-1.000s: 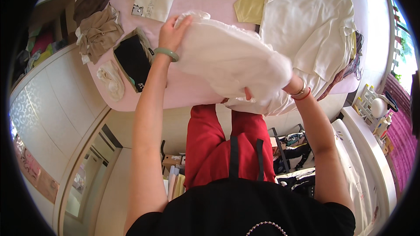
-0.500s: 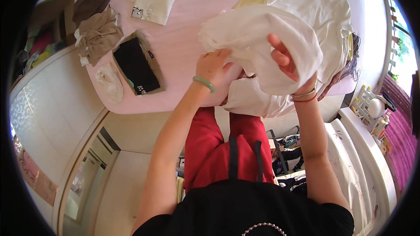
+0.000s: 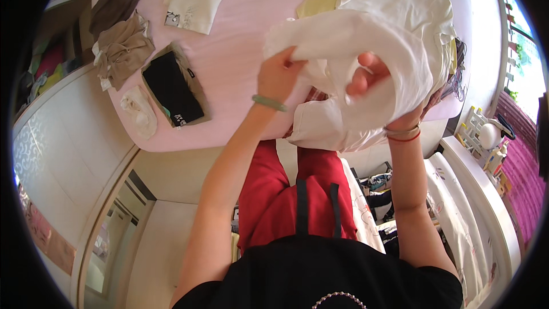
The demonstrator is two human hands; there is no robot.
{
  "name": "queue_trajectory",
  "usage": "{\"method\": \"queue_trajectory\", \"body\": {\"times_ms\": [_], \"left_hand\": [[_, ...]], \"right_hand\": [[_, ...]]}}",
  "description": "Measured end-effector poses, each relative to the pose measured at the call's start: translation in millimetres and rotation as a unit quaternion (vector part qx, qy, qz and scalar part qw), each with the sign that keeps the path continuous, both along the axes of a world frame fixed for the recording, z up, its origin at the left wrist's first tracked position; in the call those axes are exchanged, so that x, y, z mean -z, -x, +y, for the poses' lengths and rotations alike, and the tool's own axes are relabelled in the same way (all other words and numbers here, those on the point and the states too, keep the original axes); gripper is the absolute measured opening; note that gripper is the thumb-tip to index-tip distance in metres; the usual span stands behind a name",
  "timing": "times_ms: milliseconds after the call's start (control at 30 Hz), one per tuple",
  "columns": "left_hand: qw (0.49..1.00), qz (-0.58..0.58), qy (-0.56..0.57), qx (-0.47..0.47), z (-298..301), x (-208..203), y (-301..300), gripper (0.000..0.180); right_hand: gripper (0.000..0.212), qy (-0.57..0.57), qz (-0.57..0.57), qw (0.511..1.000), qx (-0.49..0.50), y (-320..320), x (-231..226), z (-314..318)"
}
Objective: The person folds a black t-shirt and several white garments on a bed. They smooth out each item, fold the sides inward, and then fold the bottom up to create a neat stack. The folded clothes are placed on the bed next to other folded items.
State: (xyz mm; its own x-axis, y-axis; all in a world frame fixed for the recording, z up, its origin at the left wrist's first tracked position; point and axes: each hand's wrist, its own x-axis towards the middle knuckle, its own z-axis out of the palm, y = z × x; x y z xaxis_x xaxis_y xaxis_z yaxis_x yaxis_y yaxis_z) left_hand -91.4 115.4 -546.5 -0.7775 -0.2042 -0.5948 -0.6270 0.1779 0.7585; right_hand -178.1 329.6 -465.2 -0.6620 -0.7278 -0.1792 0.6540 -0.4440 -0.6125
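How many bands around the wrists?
3: a green bangle on the left wrist, a pale band and a red cord on the right wrist. The white garment could hide more.

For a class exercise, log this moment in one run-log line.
left hand: pinches white garment; right hand: partly covered by it; beneath: pink bedsheet
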Motion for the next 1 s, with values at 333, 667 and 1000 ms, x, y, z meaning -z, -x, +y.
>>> {"method": "queue_trajectory", "body": {"times_ms": [333,667,1000], "left_hand": [[0.963,0.149,-0.04,-0.219,-99.0,-48.4,-2.2,0.022],[0.873,0.098,-0.402,-0.257,-136.2,-83.0,-18.1,0.04],[0.931,0.063,-0.332,-0.139,-117.3,-92.1,-17.6,0.05]], "right_hand": [[0.049,-0.593,0.44,0.672,0.051,-1.2,30.7,38.4],[0.049,0.041,-0.172,0.979,0.098,26.6,18.4,76.2],[0.062,-0.256,0.197,0.945,0.051,33.3,1.4,23.2]]}}
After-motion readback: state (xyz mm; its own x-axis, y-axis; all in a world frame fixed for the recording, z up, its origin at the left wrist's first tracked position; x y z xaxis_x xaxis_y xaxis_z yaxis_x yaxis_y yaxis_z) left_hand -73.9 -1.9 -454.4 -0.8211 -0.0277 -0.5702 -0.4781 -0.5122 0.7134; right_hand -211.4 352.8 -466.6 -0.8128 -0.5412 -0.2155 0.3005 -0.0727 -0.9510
